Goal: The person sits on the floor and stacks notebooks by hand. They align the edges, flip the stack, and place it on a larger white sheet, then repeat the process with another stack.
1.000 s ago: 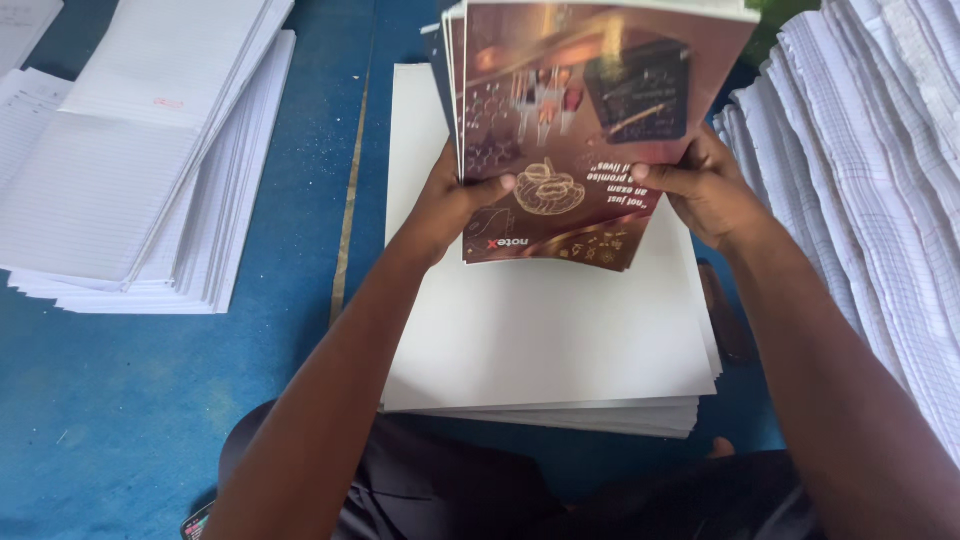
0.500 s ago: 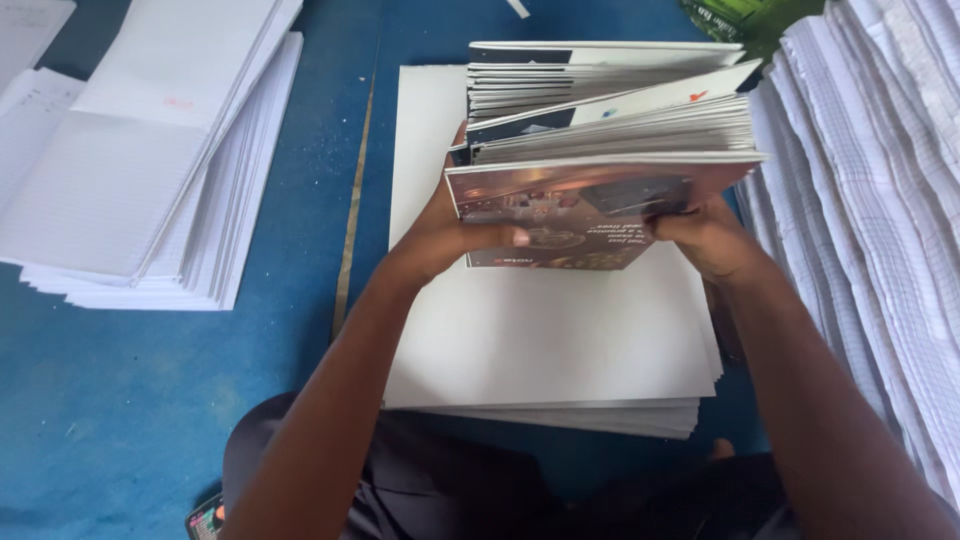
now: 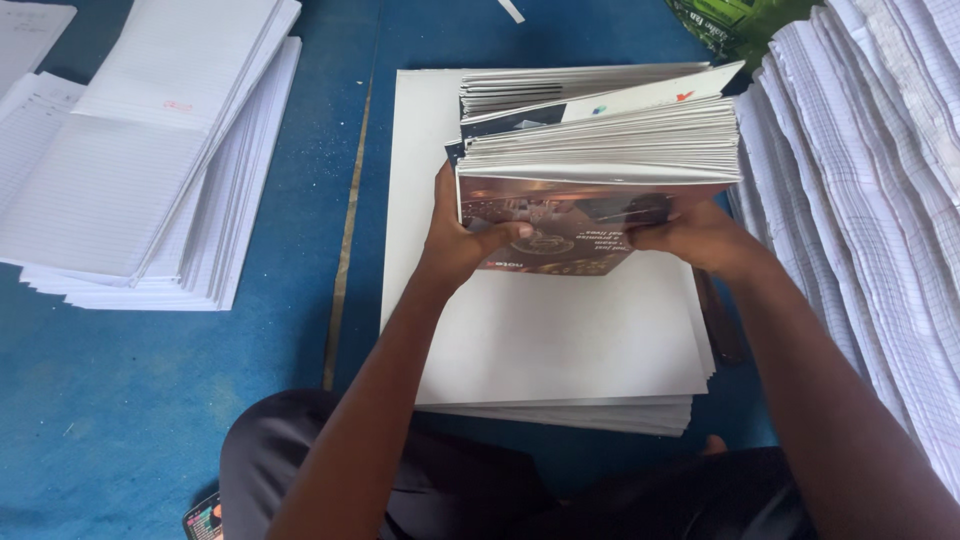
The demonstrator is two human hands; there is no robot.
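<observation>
Both hands grip a thick bundle of printed covers (image 3: 597, 150) held over a stack of plain white sheets (image 3: 560, 340) on the blue floor (image 3: 300, 400): the left hand (image 3: 462, 235) is clamped on its left lower corner, thumb over the dark front cover, and the right hand (image 3: 695, 238) pinches the right lower edge. Fingers behind the bundle are hidden, and its far end cannot be made out. Ruled paper piles (image 3: 140, 160) lie left, more (image 3: 870, 200) right, cut off by the frame.
</observation>
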